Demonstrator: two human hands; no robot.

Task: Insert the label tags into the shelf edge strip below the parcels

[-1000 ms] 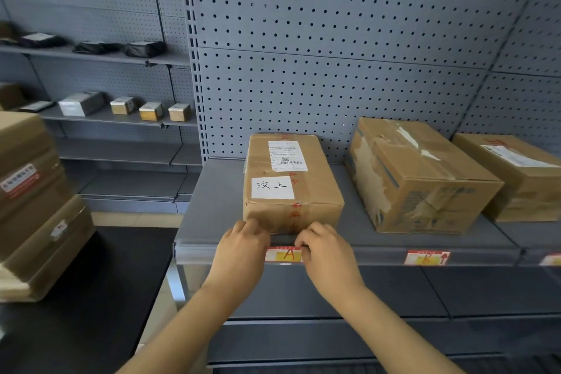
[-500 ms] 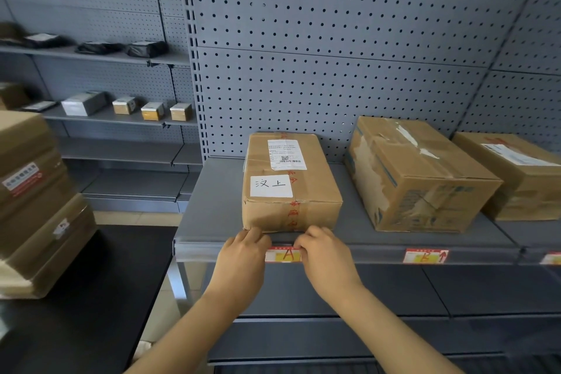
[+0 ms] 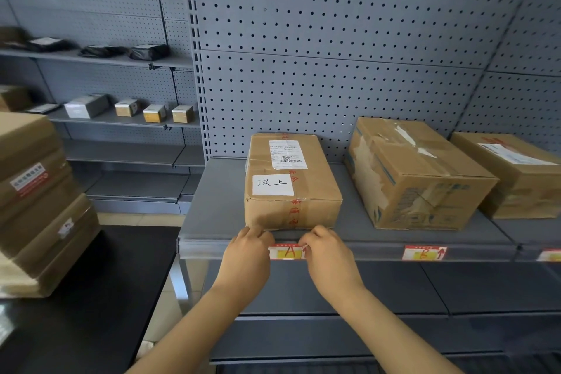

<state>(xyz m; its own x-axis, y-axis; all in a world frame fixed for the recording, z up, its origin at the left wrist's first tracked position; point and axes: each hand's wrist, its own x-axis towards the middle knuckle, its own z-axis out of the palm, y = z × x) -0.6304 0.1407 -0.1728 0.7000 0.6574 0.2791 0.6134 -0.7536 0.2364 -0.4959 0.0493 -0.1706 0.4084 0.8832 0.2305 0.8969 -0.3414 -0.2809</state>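
Head view: both hands at tag A (image 3: 287, 252).
Left hand (image 3: 247, 255): pinching tag's left end.
Right hand (image 3: 326, 255): pinching its right end.
Risk: uneven pressure may buckle it out of the strip (image 3: 373, 252).

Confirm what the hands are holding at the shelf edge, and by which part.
Label tag A, at its two ends: left hand on the left end, right hand on the right, in the shelf edge strip.

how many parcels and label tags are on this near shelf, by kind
parcels: 3 – one with a handwritten white sticker, a worn middle one, one cut off at right
label tags: 3 – tag A between both hands, tag B, a partly visible tag
total: 6
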